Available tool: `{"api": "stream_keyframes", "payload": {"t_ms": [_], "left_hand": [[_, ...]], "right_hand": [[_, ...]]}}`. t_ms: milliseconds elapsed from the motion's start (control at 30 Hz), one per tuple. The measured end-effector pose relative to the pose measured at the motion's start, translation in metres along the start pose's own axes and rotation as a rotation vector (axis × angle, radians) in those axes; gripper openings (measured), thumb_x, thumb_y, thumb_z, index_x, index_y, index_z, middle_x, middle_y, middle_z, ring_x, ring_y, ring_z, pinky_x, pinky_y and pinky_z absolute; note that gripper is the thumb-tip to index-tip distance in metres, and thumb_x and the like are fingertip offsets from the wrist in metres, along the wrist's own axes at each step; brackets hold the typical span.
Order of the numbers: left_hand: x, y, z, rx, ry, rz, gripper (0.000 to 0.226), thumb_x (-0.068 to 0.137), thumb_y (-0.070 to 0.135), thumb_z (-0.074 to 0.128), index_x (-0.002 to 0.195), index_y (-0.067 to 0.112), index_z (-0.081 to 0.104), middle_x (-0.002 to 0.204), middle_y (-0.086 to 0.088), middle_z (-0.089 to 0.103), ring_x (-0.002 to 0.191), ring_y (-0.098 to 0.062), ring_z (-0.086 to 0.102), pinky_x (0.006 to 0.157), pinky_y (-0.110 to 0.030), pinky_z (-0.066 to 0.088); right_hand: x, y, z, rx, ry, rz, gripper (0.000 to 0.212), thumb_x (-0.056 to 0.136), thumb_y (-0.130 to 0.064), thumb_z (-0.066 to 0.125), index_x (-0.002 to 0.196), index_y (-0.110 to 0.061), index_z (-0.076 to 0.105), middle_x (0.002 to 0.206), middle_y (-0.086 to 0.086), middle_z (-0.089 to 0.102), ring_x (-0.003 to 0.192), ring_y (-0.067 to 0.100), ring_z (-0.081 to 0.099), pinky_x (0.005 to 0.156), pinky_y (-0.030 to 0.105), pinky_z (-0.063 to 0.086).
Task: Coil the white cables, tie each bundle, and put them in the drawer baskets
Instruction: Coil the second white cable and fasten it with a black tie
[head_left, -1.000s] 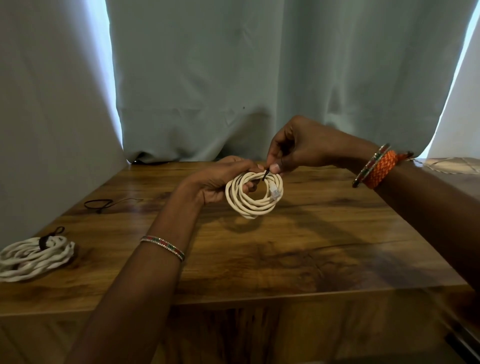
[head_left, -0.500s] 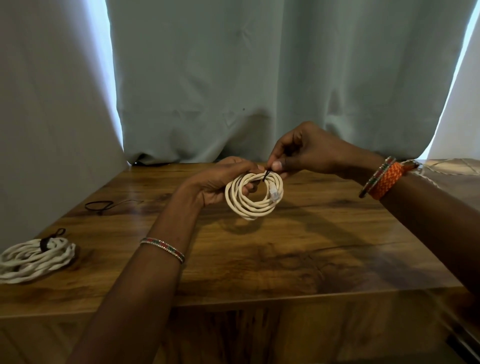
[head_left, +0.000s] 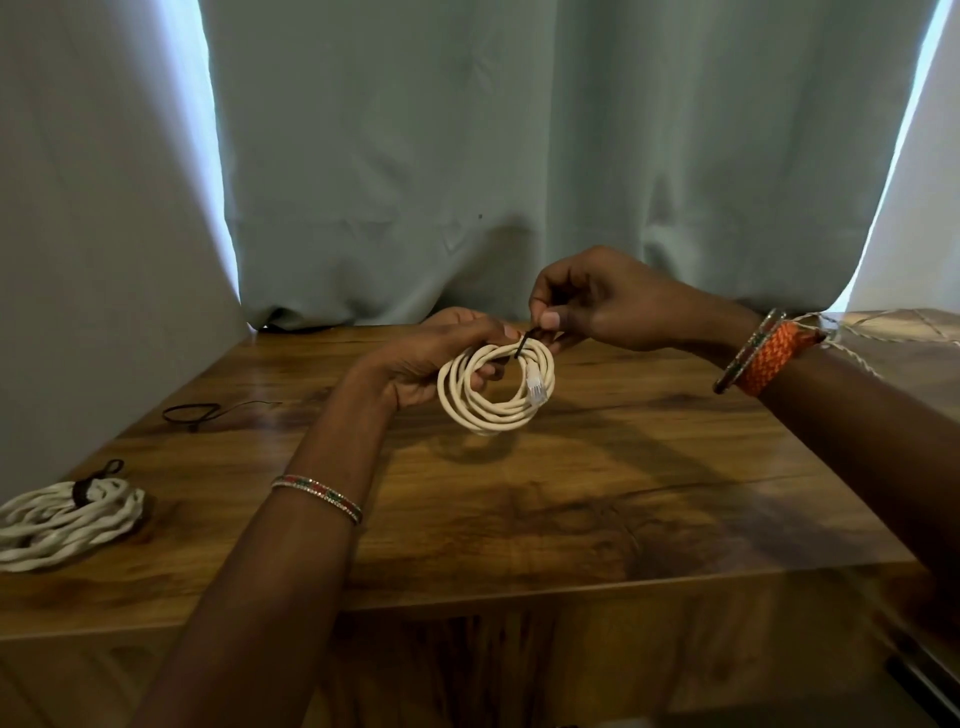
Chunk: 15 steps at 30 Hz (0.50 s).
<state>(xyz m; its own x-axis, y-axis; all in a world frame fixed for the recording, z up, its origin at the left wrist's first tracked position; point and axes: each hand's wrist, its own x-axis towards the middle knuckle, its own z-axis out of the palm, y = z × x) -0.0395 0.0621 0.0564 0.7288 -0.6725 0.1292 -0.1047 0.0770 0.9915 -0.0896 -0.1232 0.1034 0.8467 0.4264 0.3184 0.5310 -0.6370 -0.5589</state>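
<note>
Rightward and slightly up, the right hand (head_left: 613, 306) has pulled, pinching one thin black tie (head_left: 521, 345) atop one round, smooth white cable coil (head_left: 496, 389) gripped by the left hand (head_left: 431, 364) above the table; a second, twisted bundle (head_left: 62, 519) lies far left.

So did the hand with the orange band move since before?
Yes, a little. The right hand has lifted slightly, away from the table's back edge, pinching the black tie on the cable coil.

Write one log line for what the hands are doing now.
left hand: holds cable coil | right hand: pinches black tie | stage: tying
</note>
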Motion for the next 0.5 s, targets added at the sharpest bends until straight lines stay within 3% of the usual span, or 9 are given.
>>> {"api": "stream_keyframes", "payload": {"t_ms": [133, 200, 333, 500], "left_hand": [[0.003, -0.002, -0.001, 0.031, 0.053, -0.012, 0.020, 0.088, 0.007, 0.054, 0.073, 0.003, 0.067, 0.059, -0.010, 0.050, 0.038, -0.007, 0.046, 0.035, -0.014, 0.041], [0.003, -0.003, 0.000, 0.080, 0.076, -0.005, 0.016, 0.089, 0.007, 0.054, 0.078, -0.001, 0.063, 0.060, -0.011, 0.050, 0.038, -0.008, 0.047, 0.036, -0.014, 0.041], [0.004, -0.003, 0.001, 0.116, 0.119, 0.000, 0.015, 0.090, 0.007, 0.054, 0.082, -0.004, 0.061, 0.050, -0.008, 0.055, 0.036, -0.008, 0.049, 0.037, -0.015, 0.043], [0.007, -0.003, 0.005, 0.187, 0.203, 0.086, 0.008, 0.088, 0.006, 0.059, 0.083, 0.003, 0.064, 0.056, -0.003, 0.062, 0.043, -0.008, 0.055, 0.046, -0.018, 0.049]], "right_hand": [[-0.001, -0.003, 0.004, -0.330, 0.035, -0.071, 0.012, 0.083, 0.005, 0.058, 0.083, -0.006, 0.062, 0.079, 0.005, 0.066, 0.076, 0.014, 0.066, 0.070, 0.027, 0.057], [0.001, -0.002, 0.009, -0.455, 0.051, -0.124, 0.010, 0.079, 0.005, 0.057, 0.083, -0.002, 0.061, 0.075, 0.008, 0.063, 0.074, 0.022, 0.061, 0.067, 0.029, 0.049], [0.002, 0.005, 0.016, -0.465, 0.120, -0.143, 0.007, 0.079, 0.003, 0.055, 0.081, -0.002, 0.060, 0.071, 0.004, 0.059, 0.069, 0.021, 0.058, 0.058, 0.020, 0.041], [0.006, 0.011, 0.022, -0.577, 0.219, -0.139, 0.009, 0.078, -0.001, 0.055, 0.078, -0.010, 0.055, 0.072, 0.001, 0.052, 0.065, 0.017, 0.048, 0.059, 0.028, 0.040]]}}
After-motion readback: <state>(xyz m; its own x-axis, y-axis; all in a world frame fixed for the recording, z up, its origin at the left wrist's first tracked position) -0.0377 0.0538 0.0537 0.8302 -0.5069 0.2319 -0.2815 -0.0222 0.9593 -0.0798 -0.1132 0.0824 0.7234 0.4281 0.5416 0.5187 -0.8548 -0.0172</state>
